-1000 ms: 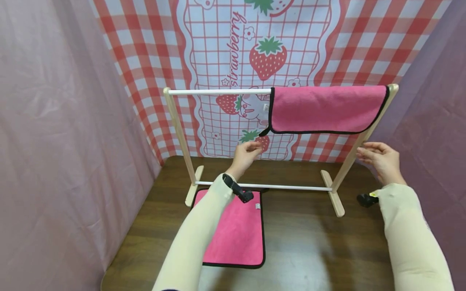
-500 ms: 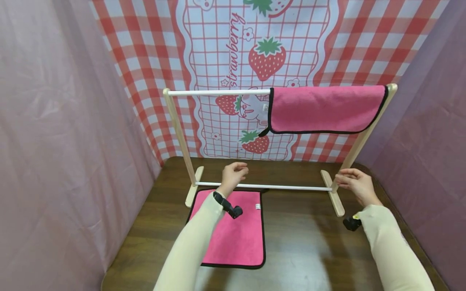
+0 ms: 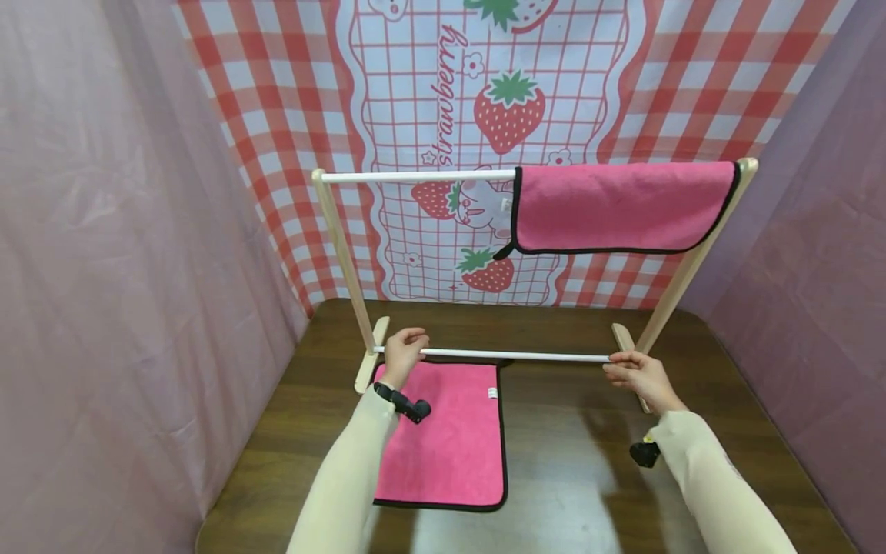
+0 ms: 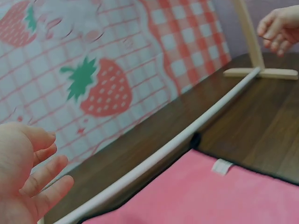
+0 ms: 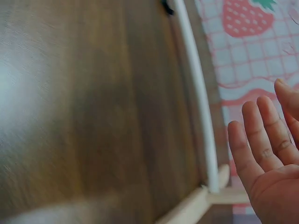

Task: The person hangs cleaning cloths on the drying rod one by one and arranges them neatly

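Observation:
One pink towel [image 3: 623, 208] with black edging hangs over the right half of a rack's white top bar [image 3: 415, 176]. A second pink towel [image 3: 443, 438] lies flat on the table, its far edge by the rack's lower bar [image 3: 519, 355]. My left hand [image 3: 403, 358] hovers over that towel's far left part, fingers loosely bent and holding nothing. Near the right foot of the rack [image 3: 623, 336] is my right hand [image 3: 644, 378], also holding nothing. In the right wrist view the fingers [image 5: 264, 135] of the right hand are relaxed and apart from the bar.
The wooden rack's left post [image 3: 346, 261] and right post [image 3: 681, 281] stand on the brown table [image 3: 554, 462]. Behind hangs a strawberry-print cloth [image 3: 508, 111]. Pink curtains [image 3: 124, 269] close in both sides.
Both hands have come down and to the left, from just below the hanging towel's height to near the lower bar. Both towels and the rack have stayed in place.

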The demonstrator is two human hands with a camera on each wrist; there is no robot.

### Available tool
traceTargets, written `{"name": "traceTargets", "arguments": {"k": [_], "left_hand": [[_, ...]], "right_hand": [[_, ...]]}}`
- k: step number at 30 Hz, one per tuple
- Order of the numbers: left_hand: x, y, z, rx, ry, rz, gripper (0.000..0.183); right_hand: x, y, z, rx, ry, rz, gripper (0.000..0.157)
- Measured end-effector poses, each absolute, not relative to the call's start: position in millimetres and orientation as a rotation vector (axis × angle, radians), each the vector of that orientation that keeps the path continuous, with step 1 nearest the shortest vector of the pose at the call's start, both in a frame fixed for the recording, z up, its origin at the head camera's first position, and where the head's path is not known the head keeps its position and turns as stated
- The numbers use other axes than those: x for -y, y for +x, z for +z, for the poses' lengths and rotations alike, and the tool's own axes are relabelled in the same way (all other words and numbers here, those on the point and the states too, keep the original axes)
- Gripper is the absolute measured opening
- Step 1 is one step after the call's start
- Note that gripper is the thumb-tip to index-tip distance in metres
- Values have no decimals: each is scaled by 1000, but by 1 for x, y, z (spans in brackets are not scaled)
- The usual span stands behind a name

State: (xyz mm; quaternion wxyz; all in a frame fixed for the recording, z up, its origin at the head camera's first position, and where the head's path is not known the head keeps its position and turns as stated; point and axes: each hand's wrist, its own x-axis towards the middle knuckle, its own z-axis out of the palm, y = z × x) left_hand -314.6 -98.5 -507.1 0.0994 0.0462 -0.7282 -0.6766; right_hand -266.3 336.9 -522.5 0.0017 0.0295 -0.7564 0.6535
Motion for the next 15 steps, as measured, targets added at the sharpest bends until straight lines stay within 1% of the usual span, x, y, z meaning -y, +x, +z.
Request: {"name": "traceTargets", "arguments": {"k": [5,9,11,15], "left_hand": [[128,-315,-513,2141,221,-1940,24],[151,-316,-515,2132,320,-1861,26],[164,-317,-515,2110,364,-1834,27],[186,-320,-509,2070,427,-1796,28]], "right_hand": [[-310,-264,-537,2481,86,2011,19],[-286,-262,-554,2563,137,1973,32],[-274,-261,-561,2626,174,1933,35],[-248,-258,-569,2760,290,1794,31]]}}
